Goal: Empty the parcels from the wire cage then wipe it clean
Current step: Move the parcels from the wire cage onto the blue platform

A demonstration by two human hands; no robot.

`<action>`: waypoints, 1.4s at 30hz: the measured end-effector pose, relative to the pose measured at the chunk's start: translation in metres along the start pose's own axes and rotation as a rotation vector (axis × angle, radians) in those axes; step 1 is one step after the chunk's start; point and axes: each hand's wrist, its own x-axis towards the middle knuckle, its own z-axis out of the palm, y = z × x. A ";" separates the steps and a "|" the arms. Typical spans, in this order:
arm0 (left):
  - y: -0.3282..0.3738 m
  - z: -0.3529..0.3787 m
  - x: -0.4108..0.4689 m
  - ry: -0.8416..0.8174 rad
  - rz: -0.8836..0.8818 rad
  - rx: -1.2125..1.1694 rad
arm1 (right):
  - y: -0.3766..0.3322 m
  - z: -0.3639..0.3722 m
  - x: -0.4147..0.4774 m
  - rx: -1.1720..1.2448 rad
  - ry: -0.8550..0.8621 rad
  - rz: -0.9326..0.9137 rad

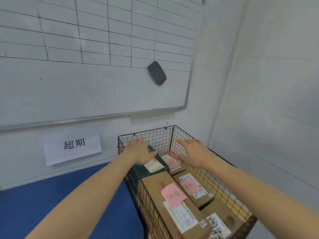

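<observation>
Both arms bare and stretched forward, elbows nearly straight.

Left forearm (89, 195) comes in from 7 o'clock and runs toward 1 o'clock. Left hand (140, 150) is palm down, fingers straight and close together, pointing to 12 o'clock, thumb out toward 3 o'clock.

Right forearm (259, 190) comes in from 4 o'clock and runs toward 10 o'clock. Right hand (193, 151) is palm down, fingers straight and slightly spread, pointing to 10 o'clock.

Hands level with each other, near but apart. Neither grips anything.
</observation>
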 end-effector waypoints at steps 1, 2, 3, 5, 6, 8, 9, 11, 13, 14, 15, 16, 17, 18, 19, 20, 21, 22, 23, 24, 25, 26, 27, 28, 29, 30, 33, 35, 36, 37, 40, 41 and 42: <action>0.005 0.003 0.011 0.000 -0.001 -0.003 | 0.009 0.005 0.007 -0.004 0.000 0.002; 0.008 0.005 0.022 -0.003 -0.005 -0.013 | 0.017 0.008 0.013 0.001 -0.005 0.008; 0.011 0.007 0.033 -0.013 -0.015 -0.030 | 0.024 0.011 0.019 0.008 -0.020 0.012; 0.016 0.013 0.051 -0.038 -0.049 -0.045 | 0.038 0.017 0.032 0.009 -0.046 0.004; 0.018 0.016 0.059 -0.048 -0.063 -0.038 | 0.045 0.021 0.039 0.016 -0.046 0.004; 0.021 0.019 0.068 -0.053 -0.095 -0.052 | 0.056 0.030 0.052 0.049 -0.035 0.003; 0.021 0.021 0.070 -0.052 -0.112 -0.073 | 0.060 0.035 0.059 0.069 -0.040 -0.006; 0.023 0.024 0.069 -0.067 -0.148 -0.114 | 0.065 0.047 0.073 0.105 -0.070 -0.037; 0.022 0.026 0.068 -0.080 -0.197 -0.160 | 0.066 0.060 0.090 0.130 -0.076 -0.083; 0.022 0.027 0.068 -0.078 -0.227 -0.190 | 0.066 0.067 0.099 0.142 -0.077 -0.111; 0.022 0.029 0.068 -0.071 -0.258 -0.214 | 0.065 0.073 0.108 0.151 -0.083 -0.144; 0.023 0.032 0.068 -0.061 -0.288 -0.230 | 0.064 0.080 0.117 0.152 -0.087 -0.179; 0.024 0.034 0.068 -0.052 -0.320 -0.246 | 0.062 0.086 0.124 0.149 -0.095 -0.214; 0.026 0.038 0.068 -0.049 -0.354 -0.256 | 0.061 0.091 0.131 0.147 -0.108 -0.251; 0.028 0.042 0.069 -0.055 -0.388 -0.259 | 0.059 0.096 0.137 0.143 -0.119 -0.290; 0.030 0.046 0.071 -0.065 -0.420 -0.259 | 0.059 0.102 0.143 0.141 -0.124 -0.326; 0.032 0.051 0.073 -0.073 -0.452 -0.267 | 0.058 0.106 0.148 0.143 -0.126 -0.357; 0.034 0.056 0.076 -0.077 -0.479 -0.280 | 0.058 0.110 0.152 0.146 -0.127 -0.381; 0.035 0.063 0.078 -0.082 -0.506 -0.297 | 0.057 0.114 0.155 0.153 -0.132 -0.399; 0.036 0.069 0.081 -0.084 -0.532 -0.307 | 0.057 0.118 0.156 0.163 -0.143 -0.416; 0.036 0.076 0.083 -0.093 -0.564 -0.315 | 0.057 0.122 0.158 0.174 -0.160 -0.428; 0.037 0.082 0.084 -0.107 -0.597 -0.327 | 0.057 0.127 0.158 0.181 -0.179 -0.438; 0.038 0.088 0.084 -0.121 -0.634 -0.344 | 0.057 0.133 0.158 0.183 -0.203 -0.443; 0.039 0.093 0.085 -0.130 -0.663 -0.359 | 0.058 0.138 0.157 0.186 -0.223 -0.445; 0.040 0.097 0.085 -0.136 -0.689 -0.369 | 0.059 0.143 0.156 0.191 -0.243 -0.442; 0.041 0.100 0.085 -0.138 -0.712 -0.372 | 0.059 0.147 0.155 0.197 -0.263 -0.442; 0.041 0.108 0.086 -0.159 -0.776 -0.357 | 0.056 0.156 0.151 0.223 -0.310 -0.449; 0.037 0.114 0.087 -0.171 -0.805 -0.367 | 0.051 0.161 0.149 0.268 -0.348 -0.450; 0.034 0.116 0.088 -0.180 -0.819 -0.389 | 0.049 0.164 0.149 0.290 -0.369 -0.450; 0.033 0.120 0.088 -0.192 -0.829 -0.412 | 0.046 0.167 0.149 0.309 -0.384 -0.447; 0.031 0.125 0.089 -0.188 -0.823 -0.434 | 0.040 0.173 0.147 0.407 -0.393 -0.431; 0.031 0.124 0.089 -0.166 -0.815 -0.439 | 0.039 0.175 0.147 0.442 -0.390 -0.426; 0.032 0.123 0.088 -0.143 -0.803 -0.446 | 0.039 0.174 0.145 0.466 -0.389 -0.419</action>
